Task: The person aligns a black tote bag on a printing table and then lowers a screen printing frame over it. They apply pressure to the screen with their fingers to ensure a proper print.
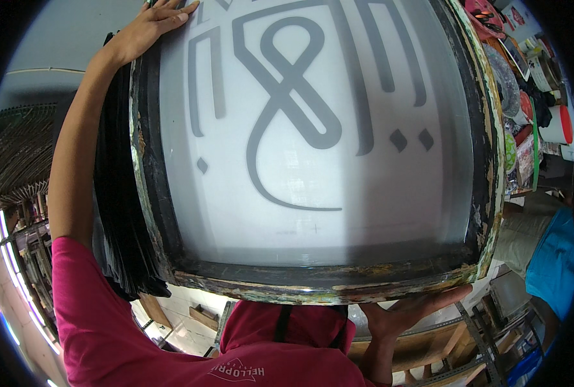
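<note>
A large screen printing frame (316,284) fills the middle of the view, tilted up close to me. Its dark wooden edges are crusted with old paint. Across the pale mesh (300,187) runs a grey curved, lettering-like design with small diamonds. My left hand (148,27) holds the frame's upper left edge, fingers laid over it toward the mesh. Below the lower right edge, my right hand (416,313) supports the frame from underneath, its fingers stretched along the wood. The frame's top runs out of the picture.
Dark, layered sheets or racks (116,213) stand close along the frame's left side. At the right is a cluttered worktop with a red and white container (558,124). A person in blue clothing (554,258) is beyond it. Metal-framed shelving (429,348) shows lower right.
</note>
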Tool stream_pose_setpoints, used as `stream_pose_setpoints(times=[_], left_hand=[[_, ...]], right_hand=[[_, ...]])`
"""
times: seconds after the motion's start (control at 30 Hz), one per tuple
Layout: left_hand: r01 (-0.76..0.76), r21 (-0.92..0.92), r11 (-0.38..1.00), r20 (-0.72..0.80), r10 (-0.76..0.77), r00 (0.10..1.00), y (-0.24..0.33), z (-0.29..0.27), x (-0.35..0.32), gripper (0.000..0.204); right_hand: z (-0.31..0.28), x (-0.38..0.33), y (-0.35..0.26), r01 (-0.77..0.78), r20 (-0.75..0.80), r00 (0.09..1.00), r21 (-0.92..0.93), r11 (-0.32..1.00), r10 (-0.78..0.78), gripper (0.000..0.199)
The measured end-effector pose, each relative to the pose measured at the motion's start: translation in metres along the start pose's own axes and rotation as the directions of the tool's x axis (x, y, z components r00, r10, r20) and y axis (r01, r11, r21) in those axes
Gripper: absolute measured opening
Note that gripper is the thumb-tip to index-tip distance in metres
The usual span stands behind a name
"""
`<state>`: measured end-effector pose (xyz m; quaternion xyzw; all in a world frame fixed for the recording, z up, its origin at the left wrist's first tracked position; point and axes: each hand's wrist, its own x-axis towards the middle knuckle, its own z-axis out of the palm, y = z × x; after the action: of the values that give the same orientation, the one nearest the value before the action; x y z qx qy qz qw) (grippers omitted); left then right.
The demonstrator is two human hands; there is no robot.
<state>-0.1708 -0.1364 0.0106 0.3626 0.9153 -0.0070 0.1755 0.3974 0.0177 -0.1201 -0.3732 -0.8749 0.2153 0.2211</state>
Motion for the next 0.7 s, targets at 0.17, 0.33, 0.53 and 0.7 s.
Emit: stream_pose_setpoints(times=[0.17,0.33,0.53,0.7], left_hand=[[-0.010,0.012,1.000,-0.004,0.010,1.000,-0.001,-0.001,0.000,0.061],[0.010,-0.002,1.000,-0.018,-0.011,1.000,-0.004,0.002,-0.003,0.061],[-0.032,-0.033,0.999,-0.015,0.031,0.999,0.017,-0.001,-0.013,0.063],[-0.040,0.002,0.999,-0.023,0.040,0.999,-0.007,0.000,-0.002,0.063]], right_hand=[[-0.007,0.001,0.001,0.042,0.037,0.999,-0.046,0.998,-0.040,0.166],[-0.045,0.010,0.003,-0.233,-0.020,0.971,0.143,0.962,0.238,0.146],[-0.049,0.121,-0.104,0.636,0.634,0.576,0.051,0.770,-0.517,0.097],[-0.026,0.131,-0.110,0.617,0.647,0.552,0.108,0.780,-0.526,0.090]])
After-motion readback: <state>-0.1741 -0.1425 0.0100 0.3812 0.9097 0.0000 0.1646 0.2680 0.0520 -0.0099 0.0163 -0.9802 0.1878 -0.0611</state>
